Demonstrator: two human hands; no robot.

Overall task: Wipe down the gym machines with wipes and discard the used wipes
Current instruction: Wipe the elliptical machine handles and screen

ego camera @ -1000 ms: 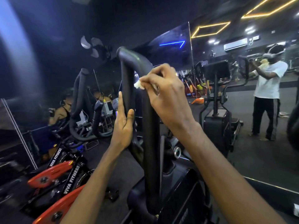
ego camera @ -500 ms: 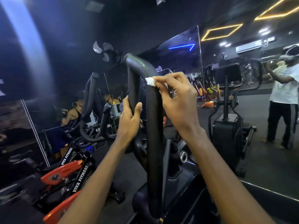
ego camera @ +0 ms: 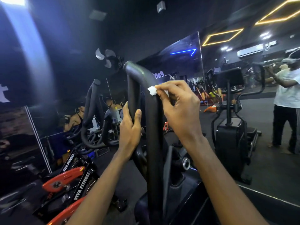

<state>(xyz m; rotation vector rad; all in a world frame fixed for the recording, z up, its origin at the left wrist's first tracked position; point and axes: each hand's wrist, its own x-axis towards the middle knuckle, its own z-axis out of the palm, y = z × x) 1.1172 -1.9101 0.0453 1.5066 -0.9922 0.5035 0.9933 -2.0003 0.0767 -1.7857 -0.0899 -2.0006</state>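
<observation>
Head view looks along 2 bare forearms to a black looped handlebar (ego camera: 153,143) of a gym machine, which rises in the middle of the frame as 2 near-upright bars joined by a rounded bend at the top. The right hand (ego camera: 180,111) pinches a small, crumpled white wipe (ego camera: 152,90) between thumb and curled fingertips and presses it against the right bar, just below the bend. Only a little of the wipe shows past the fingertips. The left hand (ego camera: 129,130) grips the left bar lower down, with its thumb lying up the near face and its fingers wrapped round the far side, out of sight.

Below and to the left stand 2 spin bikes, the nearer one (ego camera: 68,211) cut off by the bottom edge and the other (ego camera: 65,177) just behind it, both with orange guards and black frames lettered VIVA FITNESS. Further back on that side, more dark curved handlebars (ego camera: 90,101) stand near a wall fan (ego camera: 105,57).

To the right a large mirror (ego camera: 267,168) reflects a black machine (ego camera: 230,127) and a person (ego camera: 285,95) in a white shirt and dark striped trousers, arms raised toward it. Yellow diamond-shaped light strips (ego camera: 222,37) and an air conditioner (ego camera: 250,51) show in the upper part of the mirror. The room is dim, so fine detail on the machine's base is hard to make out.
</observation>
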